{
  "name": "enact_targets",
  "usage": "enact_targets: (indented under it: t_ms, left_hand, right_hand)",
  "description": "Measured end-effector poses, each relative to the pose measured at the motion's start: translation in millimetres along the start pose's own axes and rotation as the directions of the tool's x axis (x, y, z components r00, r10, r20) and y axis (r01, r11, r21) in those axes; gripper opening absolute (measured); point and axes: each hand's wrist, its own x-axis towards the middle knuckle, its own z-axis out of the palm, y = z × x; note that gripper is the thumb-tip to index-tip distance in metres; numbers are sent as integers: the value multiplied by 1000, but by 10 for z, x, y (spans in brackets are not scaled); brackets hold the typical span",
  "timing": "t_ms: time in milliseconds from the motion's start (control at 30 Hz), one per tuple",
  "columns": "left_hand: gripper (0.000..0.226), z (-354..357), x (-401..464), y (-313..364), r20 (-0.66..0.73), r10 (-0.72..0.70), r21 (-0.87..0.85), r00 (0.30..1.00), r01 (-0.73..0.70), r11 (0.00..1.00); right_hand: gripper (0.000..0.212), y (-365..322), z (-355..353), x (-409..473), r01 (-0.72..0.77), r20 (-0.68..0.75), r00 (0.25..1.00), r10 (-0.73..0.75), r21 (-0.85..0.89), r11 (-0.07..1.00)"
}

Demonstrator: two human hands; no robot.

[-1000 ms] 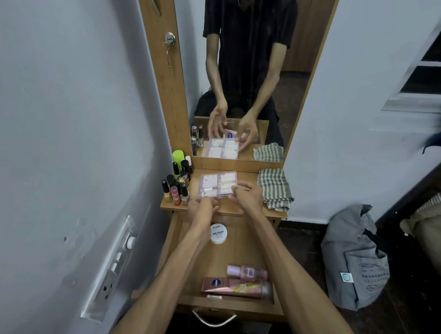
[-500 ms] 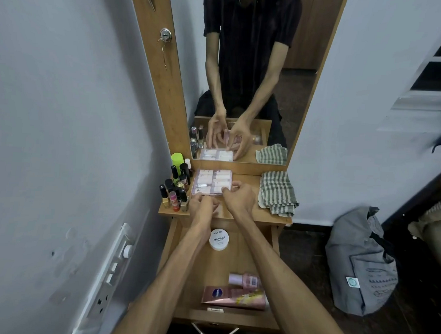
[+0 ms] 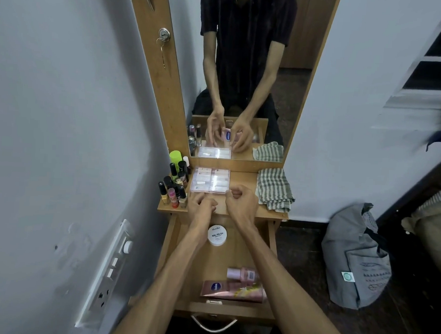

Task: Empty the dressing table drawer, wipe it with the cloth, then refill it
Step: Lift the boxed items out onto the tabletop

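Hovering loosely curled, holding nothing, left hand (image 3: 201,206) and right hand (image 3: 240,206) flank the clear plastic nail-tip box (image 3: 210,180); fingertips are hidden.

Nail case (image 3: 210,180) on tabletop (image 3: 241,179) between bottles (image 3: 175,185) left, cloth (image 3: 273,188) right, jar (image 3: 217,235) in drawer (image 3: 235,257) below

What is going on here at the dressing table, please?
A person is emptying the open drawer. A clear case lies on the tabletop, with both hands just before it: left hand, right hand. A jar, a bottle and a tube remain inside. The cloth lies unused.
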Motion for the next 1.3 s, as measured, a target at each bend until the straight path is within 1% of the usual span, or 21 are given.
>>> enact_targets:
  t_ms: [67, 133, 200, 267, 367, 433, 500, 567, 633, 667, 767, 833, 933, 1000, 1133, 1233, 1300]
  left_hand:
    - [24, -45, -90, -87, -48, 22, 0, 999, -22, 1000]
    - [21, -127, -189, -208, -54, 38, 55, 998, -35, 998]
    - [20, -232, -262, -363, -43, 66, 190, 997, -56, 980]
    - [18, -335, -310, -505, -26, 89, 363, 996, -73, 929]
    - [16, -450, -296, -702, 15, 29, 600, 999, -32, 799]
    - [28, -494, -272, -783, 50, 8, 750, 999, -43, 660]
    - [42, -501, -220, -828, 111, 48, 839, 993, -119, 531]
    - [57, -465, -155, -844, 151, 74, 866, 986, -168, 470]
    - [70, -380, -85, -855, 153, 72, 880, 986, -169, 443]
    - [74, -325, -53, -860, 152, 70, 888, 986, -167, 429]
    - [76, -194, 12, -880, 162, 74, 905, 984, -179, 386]
    - [71, -148, 59, -915, 172, 86, 912, 981, -192, 362]
    - [63, -158, 91, -970, 172, 118, 922, 978, -202, 330]
    - [62, -182, 89, -982, 172, 138, 918, 975, -210, 337]
    - [63, -222, -8, -921, 148, 220, 877, 964, -231, 421]
    - [59, -266, -121, -809, 172, 329, 841, 929, -312, 443]
    - [58, -304, -192, -719, 213, 409, 816, 887, -391, 425]
  right_hand:
    - [12, 63, -77, -107, 45, 9, 999, -45, 8, 999]
    - [12, 142, -159, -226, 90, 42, 995, -91, 6, 996]
    - [12, 246, -246, -342, 123, 95, 988, -121, -10, 992]
    - [11, 368, -311, -441, 116, 161, 981, -106, -52, 992]
    - [12, 544, -330, -531, 47, 273, 962, 0, -166, 985]
    - [9, 639, -304, -539, 3, 326, 942, 81, -247, 969]
    - [11, 713, -269, -530, -19, 353, 927, 131, -304, 952]
    - [12, 756, -232, -531, -24, 366, 917, 156, -340, 940]
    - [13, 791, -206, -528, -30, 375, 910, 179, -371, 928]
    - [13, 810, -196, -523, -29, 382, 905, 190, -390, 920]
    - [14, 880, -194, -526, -2, 422, 882, 208, -439, 899]
    - [19, 939, -217, -529, 14, 435, 876, 210, -457, 889]
    - [26, 1027, -275, -527, 10, 438, 876, 201, -433, 901]
    - [29, 1052, -317, -523, 17, 436, 881, 184, -418, 908]
    - [25, 1006, -362, -523, 46, 428, 895, 123, -362, 931]
    - [24, 900, -346, -546, 88, 424, 904, 54, -308, 947]
    - [22, 822, -341, -570, 112, 406, 914, 8, -271, 956]
